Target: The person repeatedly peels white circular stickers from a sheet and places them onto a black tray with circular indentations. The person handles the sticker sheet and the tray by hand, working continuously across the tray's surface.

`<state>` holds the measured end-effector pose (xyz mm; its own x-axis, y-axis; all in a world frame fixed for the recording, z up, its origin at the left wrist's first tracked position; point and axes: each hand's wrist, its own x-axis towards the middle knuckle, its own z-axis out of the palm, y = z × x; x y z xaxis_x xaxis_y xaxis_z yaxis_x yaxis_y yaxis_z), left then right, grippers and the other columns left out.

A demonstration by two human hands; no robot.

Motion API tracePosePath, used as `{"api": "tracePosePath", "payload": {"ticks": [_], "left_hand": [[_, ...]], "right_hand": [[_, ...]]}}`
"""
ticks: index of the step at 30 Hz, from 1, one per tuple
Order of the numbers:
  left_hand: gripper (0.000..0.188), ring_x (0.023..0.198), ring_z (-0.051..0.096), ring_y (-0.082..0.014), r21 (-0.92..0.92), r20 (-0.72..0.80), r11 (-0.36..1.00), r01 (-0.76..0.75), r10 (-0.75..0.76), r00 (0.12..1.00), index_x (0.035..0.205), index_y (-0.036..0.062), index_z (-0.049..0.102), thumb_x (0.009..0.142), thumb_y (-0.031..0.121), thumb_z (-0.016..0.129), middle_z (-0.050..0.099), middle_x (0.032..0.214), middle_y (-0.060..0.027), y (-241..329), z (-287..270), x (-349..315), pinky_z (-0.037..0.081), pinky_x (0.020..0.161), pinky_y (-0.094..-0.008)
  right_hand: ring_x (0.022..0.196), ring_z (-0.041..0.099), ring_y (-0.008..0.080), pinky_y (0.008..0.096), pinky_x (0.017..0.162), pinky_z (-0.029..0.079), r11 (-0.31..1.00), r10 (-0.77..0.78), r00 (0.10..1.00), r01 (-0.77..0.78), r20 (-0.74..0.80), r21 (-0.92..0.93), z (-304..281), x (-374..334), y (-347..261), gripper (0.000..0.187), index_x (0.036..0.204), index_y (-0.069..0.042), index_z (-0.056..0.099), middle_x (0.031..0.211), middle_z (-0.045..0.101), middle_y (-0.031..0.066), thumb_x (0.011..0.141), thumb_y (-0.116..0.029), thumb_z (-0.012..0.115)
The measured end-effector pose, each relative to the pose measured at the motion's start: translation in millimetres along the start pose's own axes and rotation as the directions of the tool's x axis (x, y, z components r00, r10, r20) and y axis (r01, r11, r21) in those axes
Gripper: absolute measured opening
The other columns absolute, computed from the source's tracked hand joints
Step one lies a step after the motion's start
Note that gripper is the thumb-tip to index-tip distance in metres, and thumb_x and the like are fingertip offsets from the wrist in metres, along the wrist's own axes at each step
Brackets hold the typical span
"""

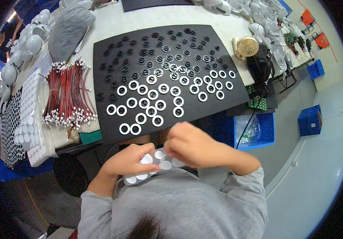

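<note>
My left hand (132, 161) grips a sheet of white round stickers (165, 165) close against my body, its thumb lying across the front. Over the same sheet, my right hand (191, 146) is closed, with fingertips pinched at the edge of a white round sticker (159, 154). Its fingers partly hide that spot. Beyond both hands is a black board (197, 115) bearing many small black round parts (166, 48). Those in the nearer rows carry white rings (157, 120) on top; the farther ones are plain black.
Bundled red-and-black wires (66, 89) and more sticker sheets (30, 115) lie left of the board. White rounded housings (34, 44) line the left and far edges. A small fan (246, 47) and a black bag (259, 65) stand right; a blue bin (265, 129) sits below.
</note>
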<state>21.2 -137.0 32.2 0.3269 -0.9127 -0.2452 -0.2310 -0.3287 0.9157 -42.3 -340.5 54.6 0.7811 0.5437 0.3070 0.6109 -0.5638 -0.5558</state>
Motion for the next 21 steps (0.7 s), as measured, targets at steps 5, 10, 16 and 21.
{"api": "tracePosePath", "payload": {"ticks": [5, 10, 16, 21], "left_hand": [[0.030, 0.051, 0.054, -0.0199, 0.028, -0.098, 0.999, 0.017, -0.014, 0.995, 0.073, 0.0014, 0.047, 0.072, 0.027, 0.064, 0.053, 0.058, -0.0120, -3, -5, -12, 0.040, 0.048, -0.0284], [0.030, 0.051, 0.054, -0.0196, -0.014, -0.083, 1.000, 0.016, -0.017, 0.996, 0.075, 0.0010, 0.049, 0.072, 0.027, 0.063, 0.054, 0.059, -0.0122, -1, -4, -12, 0.040, 0.048, -0.0281], [0.030, 0.055, 0.057, -0.0219, -0.018, -0.065, 0.999, 0.036, -0.037, 0.997, 0.079, 0.0006, 0.050, 0.073, 0.028, 0.062, 0.056, 0.063, -0.0138, 0, -2, -11, 0.041, 0.050, -0.0287], [0.032, 0.058, 0.058, -0.0263, -0.017, -0.056, 0.999, 0.035, -0.036, 0.998, 0.080, 0.0003, 0.050, 0.072, 0.029, 0.062, 0.057, 0.066, -0.0157, -3, 0, -11, 0.042, 0.052, -0.0306]], "right_hand": [[0.071, 0.049, 0.0141, 0.0268, 0.063, 0.039, 0.854, 0.519, 0.776, -0.481, -0.358, 0.197, -67, -23, 56, 0.007, 0.078, -0.002, 0.052, 0.074, 0.051, 0.0050, 0.076, -0.009, 0.054], [0.061, 0.050, 0.0068, 0.0186, 0.057, 0.038, 0.604, 0.764, 0.416, -0.731, -0.494, 0.318, -108, -67, 179, 0.015, 0.076, 0.004, 0.060, 0.068, 0.058, 0.0028, 0.072, -0.011, 0.058], [0.060, 0.052, 0.0083, 0.0196, 0.056, 0.039, 0.507, 0.824, 0.326, -0.789, -0.464, 0.346, -110, -74, 219, 0.020, 0.077, 0.005, 0.062, 0.067, 0.059, 0.0043, 0.070, -0.013, 0.057], [0.057, 0.053, 0.0101, 0.0227, 0.054, 0.041, 0.537, 0.787, 0.311, -0.770, -0.533, 0.345, -105, -76, 226, 0.023, 0.076, 0.004, 0.063, 0.065, 0.060, 0.0046, 0.067, -0.016, 0.058]]}}
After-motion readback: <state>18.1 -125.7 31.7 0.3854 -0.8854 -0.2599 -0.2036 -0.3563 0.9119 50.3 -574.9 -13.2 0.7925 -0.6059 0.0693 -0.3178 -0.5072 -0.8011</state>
